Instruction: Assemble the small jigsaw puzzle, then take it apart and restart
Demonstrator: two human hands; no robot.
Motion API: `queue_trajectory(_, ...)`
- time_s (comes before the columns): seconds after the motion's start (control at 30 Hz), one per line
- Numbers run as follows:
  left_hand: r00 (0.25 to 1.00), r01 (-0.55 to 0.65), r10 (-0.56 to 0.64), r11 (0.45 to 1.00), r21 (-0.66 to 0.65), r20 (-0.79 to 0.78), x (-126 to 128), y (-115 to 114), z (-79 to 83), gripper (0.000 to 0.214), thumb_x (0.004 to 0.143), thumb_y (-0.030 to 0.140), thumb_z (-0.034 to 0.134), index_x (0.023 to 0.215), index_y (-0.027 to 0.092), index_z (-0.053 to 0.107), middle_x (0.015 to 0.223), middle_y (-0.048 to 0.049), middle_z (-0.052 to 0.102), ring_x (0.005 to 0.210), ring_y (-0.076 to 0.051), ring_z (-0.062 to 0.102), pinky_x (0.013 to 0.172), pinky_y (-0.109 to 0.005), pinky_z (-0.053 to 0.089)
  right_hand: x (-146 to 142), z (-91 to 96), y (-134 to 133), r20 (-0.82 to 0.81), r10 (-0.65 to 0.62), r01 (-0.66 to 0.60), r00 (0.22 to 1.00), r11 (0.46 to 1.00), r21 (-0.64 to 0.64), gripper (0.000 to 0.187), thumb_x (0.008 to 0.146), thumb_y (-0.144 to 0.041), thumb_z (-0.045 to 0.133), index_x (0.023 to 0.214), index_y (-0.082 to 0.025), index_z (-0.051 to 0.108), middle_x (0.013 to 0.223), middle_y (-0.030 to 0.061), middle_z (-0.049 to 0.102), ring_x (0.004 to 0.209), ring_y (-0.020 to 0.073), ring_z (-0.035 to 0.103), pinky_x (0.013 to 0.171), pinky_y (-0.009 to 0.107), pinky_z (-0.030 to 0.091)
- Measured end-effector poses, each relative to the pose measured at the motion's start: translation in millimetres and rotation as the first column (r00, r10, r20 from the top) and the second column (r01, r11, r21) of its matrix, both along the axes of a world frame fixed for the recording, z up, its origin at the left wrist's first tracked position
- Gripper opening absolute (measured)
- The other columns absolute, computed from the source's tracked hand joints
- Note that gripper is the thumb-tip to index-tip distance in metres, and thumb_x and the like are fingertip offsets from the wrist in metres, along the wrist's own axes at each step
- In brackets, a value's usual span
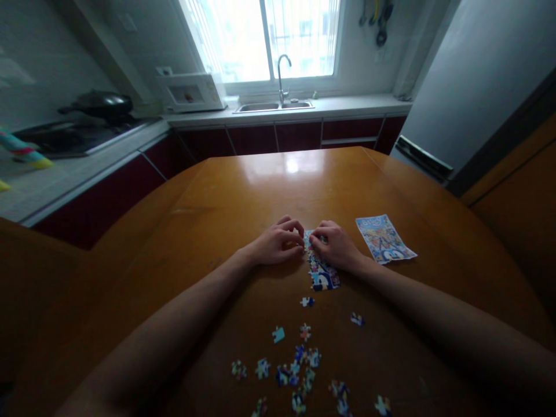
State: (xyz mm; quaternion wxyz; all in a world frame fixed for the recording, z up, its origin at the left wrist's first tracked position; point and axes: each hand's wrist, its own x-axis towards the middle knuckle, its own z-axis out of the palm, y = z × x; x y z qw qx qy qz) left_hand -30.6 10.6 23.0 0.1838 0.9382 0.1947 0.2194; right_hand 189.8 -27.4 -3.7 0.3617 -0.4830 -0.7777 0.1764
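The joined strip of jigsaw [321, 277] lay flat on the wooden table [208, 208], running from between the person's two hands back toward the body. The left hand [281, 241] was at its far left edge, fingers curled, thumb and forefinger bent toward each other; whether they met, or pinched a piece, I couldn't tell. The right hand [335, 245] rested over the right side, fingers bent under and thumb tip reaching onto the strip — pressing or gripping, I couldn't say.

The strip looked thin and light, stiff within each piece but weak at the joins, so I judged it would buckle if lifted by one corner. Better to steady it flat with spread fingertips and slide it. The loose pieces [263, 368], scattered nearer the body, seemed light too, best taken by opposite edges, sparing the little knobs; the glossy tabletop might let them skid. The plain light-blue piece [278, 334] lay apart, easy to get at.

Much was hard to make out. The right hand covered part of the strip, the fingertips hid one another, and the nearest pieces were cut off below. The printed sheet [384, 238], just beyond the right wrist, was too small to read in detail.
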Motion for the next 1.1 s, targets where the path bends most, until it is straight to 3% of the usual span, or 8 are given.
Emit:
queue_trajectory(0.17,0.994,-0.072,0.072,0.997,0.000,0.082,-3.0,3.6,-5.9,0.019,0.087,0.015,0.055,0.086,0.022,0.073,0.099,-0.0054,0.063,0.098,-0.021,0.051,0.091,-0.037,0.045,0.6,-0.2,-0.1,-0.074,-0.003,0.002,0.997,1.000,-0.012,0.019,0.080,-0.007,0.059,0.082,-0.020,0.073,0.083,0.0042,0.063,0.085,0.0196,0.057,0.080,0.034,0.044)
queue_trajectory(0.33,0.996,-0.045,0.044,0.999,0.013,0.074,-5.4,6.0,-9.7,0.029,0.078,0.004,0.056,0.081,0.025,0.075,0.098,-0.0035,0.062,0.097,-0.021,0.050,0.089,-0.036,0.044,0.8,0.3,-0.1,-0.088,0.006,-0.007,0.996,1.000,-0.012,0.025,0.078,-0.004,0.056,0.071,-0.020,0.073,0.082,0.0048,0.060,0.085,0.0199,0.056,0.078,0.034,0.044)
queue_trajectory(0.53,0.999,-0.033,0.032,0.999,0.029,0.041,-3.2,4.8,-9.0,0.032,0.079,0.003,0.057,0.081,0.027,0.078,0.100,-0.0037,0.063,0.097,-0.021,0.049,0.090,-0.037,0.044,0.8,-0.6,0.2,-0.094,0.005,-0.005,0.996,1.000,0.000,0.027,0.078,-0.002,0.056,0.070,-0.021,0.073,0.082,0.0044,0.060,0.085,0.0197,0.055,0.078,0.035,0.043)
queue_trajectory(0.87,0.982,-0.141,0.137,0.990,0.022,0.127,-2.7,7.0,-14.2,0.033,0.075,0.000,0.051,0.082,0.022,0.074,0.093,-0.0043,0.060,0.096,-0.021,0.049,0.089,-0.037,0.044,1.0,-0.7,0.8,-0.127,-0.027,0.025,0.992,1.000,-0.017,0.027,0.079,-0.001,0.054,0.072,-0.020,0.073,0.082,0.0050,0.061,0.087,0.0203,0.056,0.080,0.035,0.044)
queue_trajectory(1.1,0.992,-0.092,0.090,0.996,0.018,0.086,-3.7,8.3,-14.9,0.029,0.083,0.007,0.059,0.087,0.028,0.078,0.094,-0.0037,0.062,0.095,-0.020,0.049,0.087,-0.036,0.044,1.4,-0.3,0.7,-0.131,-0.020,0.017,0.991,1.000,-0.019,0.026,0.080,-0.002,0.055,0.072,-0.020,0.073,0.083,0.0050,0.061,0.086,0.0197,0.056,0.080,0.035,0.044)
